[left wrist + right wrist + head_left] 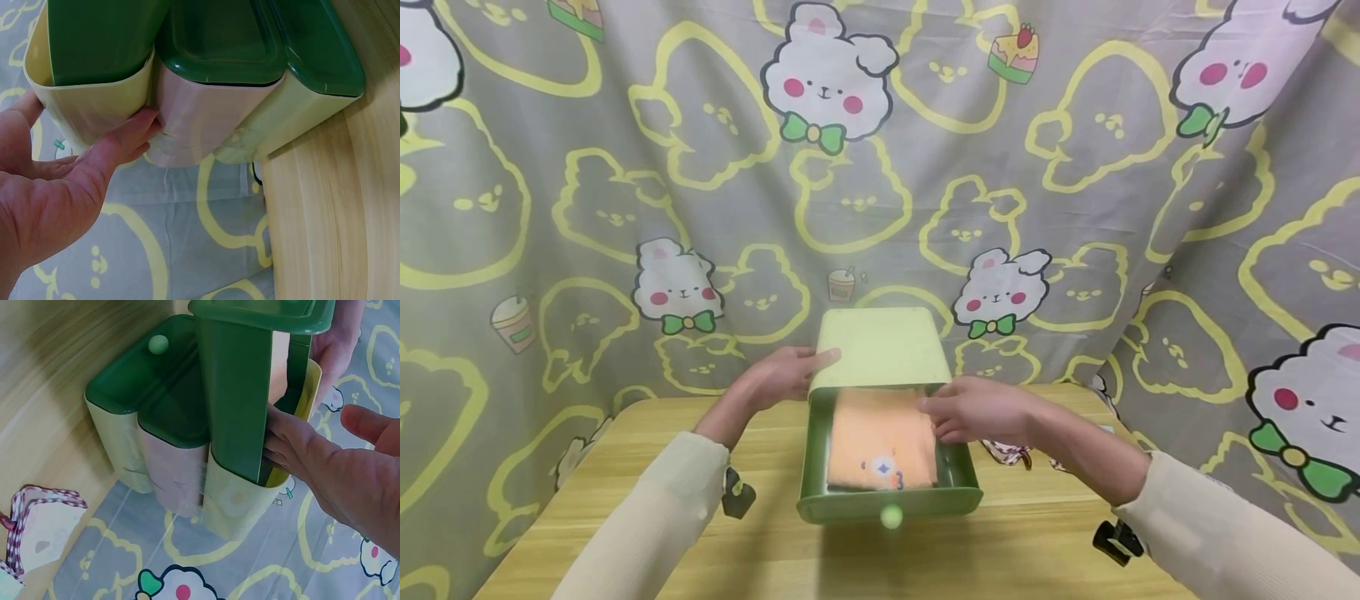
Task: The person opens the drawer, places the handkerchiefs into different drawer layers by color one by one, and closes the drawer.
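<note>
A small drawer cabinet [883,346] stands on the table, its top green drawer [891,504] pulled out. A folded orange cloth [880,437] with a small printed motif lies in that drawer. My left hand [784,375] rests against the top tier's left side, thumb on the top edge; in the left wrist view its fingers [134,131] lie along the side wall. My right hand [981,408] reaches over the drawer's right wall, fingertips inside at the cloth's right edge. In the right wrist view the thumb [362,425] stands apart, and the fingertips are partly hidden by the drawer wall.
Beneath the open drawer are a pink tier [200,112] and a pale green tier [294,119], both with their green drawers pushed in. Checked-trim fabric pieces [47,525] lie on the wooden table [760,517] to the right. A patterned curtain [850,208] hangs behind.
</note>
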The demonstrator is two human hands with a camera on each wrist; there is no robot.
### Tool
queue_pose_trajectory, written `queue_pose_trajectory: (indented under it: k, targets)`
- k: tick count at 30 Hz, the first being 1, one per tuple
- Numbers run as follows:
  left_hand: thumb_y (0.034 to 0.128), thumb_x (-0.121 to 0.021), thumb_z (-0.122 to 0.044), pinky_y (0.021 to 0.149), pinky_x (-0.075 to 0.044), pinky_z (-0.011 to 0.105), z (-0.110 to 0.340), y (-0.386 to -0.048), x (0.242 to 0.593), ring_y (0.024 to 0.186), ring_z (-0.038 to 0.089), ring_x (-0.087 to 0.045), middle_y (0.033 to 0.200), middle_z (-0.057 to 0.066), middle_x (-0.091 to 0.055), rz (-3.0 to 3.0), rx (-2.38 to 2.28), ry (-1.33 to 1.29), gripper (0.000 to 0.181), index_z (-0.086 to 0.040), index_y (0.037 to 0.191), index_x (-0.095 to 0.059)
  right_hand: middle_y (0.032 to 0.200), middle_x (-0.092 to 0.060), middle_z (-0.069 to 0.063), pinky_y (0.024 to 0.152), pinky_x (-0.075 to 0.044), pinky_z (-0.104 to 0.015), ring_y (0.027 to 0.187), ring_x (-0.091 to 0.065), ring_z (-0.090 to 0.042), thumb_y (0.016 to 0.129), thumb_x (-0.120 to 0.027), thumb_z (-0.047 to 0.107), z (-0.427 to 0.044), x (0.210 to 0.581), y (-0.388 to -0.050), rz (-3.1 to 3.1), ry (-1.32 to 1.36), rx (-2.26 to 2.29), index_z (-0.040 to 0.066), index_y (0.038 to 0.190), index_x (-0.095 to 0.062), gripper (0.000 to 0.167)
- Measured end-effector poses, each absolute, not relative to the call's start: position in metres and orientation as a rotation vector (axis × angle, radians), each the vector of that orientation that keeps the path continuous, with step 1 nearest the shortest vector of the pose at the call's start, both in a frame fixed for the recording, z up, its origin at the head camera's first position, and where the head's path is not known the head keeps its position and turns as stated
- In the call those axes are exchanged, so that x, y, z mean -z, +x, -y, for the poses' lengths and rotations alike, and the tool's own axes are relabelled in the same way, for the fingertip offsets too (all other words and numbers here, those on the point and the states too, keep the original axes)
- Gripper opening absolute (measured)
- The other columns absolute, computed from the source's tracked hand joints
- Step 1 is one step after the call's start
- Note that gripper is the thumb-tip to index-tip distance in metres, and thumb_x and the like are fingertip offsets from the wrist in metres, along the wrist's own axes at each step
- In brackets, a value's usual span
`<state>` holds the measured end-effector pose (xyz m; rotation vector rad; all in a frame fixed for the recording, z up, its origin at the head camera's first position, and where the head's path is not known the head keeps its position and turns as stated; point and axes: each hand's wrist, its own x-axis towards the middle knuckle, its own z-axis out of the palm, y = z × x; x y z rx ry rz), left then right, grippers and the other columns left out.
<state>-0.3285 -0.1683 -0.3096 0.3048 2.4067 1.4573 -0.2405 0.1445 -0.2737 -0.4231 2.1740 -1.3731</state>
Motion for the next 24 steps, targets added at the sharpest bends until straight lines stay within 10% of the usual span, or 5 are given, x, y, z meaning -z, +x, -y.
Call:
queue_pose_trajectory:
  k: [24]
  targets:
    - [0.1018,-0.055,-0.053,0.111,-0.048,0.048,0.168,-0.329,0.311,0.137,0.043,-0.05,0.15,0.027,-0.049,-2.393,-1.473,0.304,0.08,0.005,0.154,-0.035,0.136,-0.057,-0.031,0.106,-0.054,-0.037,0.123,-0.062,-0.035,0.1,-0.061,0.03,-0.137,0.265,-0.21,-1.975,-0.471,1.758,-0.013,0.138,-0.049,0.058]
